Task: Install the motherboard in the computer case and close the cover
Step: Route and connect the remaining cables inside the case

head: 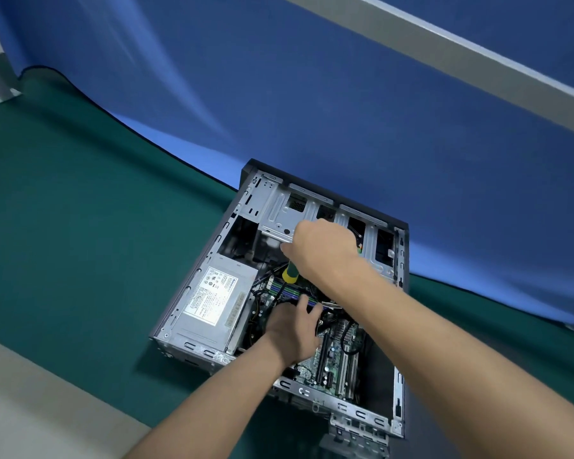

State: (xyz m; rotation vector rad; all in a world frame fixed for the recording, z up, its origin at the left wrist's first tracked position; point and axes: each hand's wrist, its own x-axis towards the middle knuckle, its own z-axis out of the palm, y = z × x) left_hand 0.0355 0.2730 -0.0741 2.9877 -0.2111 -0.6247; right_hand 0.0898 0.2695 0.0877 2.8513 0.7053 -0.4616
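An open computer case [199, 270] lies on its side on a green mat, its cover off. The green motherboard [337, 359] sits inside, toward the case's near right part. My right hand [322, 246] grips the top of a screwdriver with a green and yellow handle [290, 271], held upright over the board's far edge; its tip is hidden. My left hand [294, 329] rests on the board near the memory slots [287, 291], fingers spread and touching it.
A grey power supply [212, 303] fills the case's left side. Metal drive bays [279, 210] stand at the far end. The green mat [80, 243] covers the table, and a blue cloth [345, 111] hangs behind. A pale table edge [30, 409] shows at the near left.
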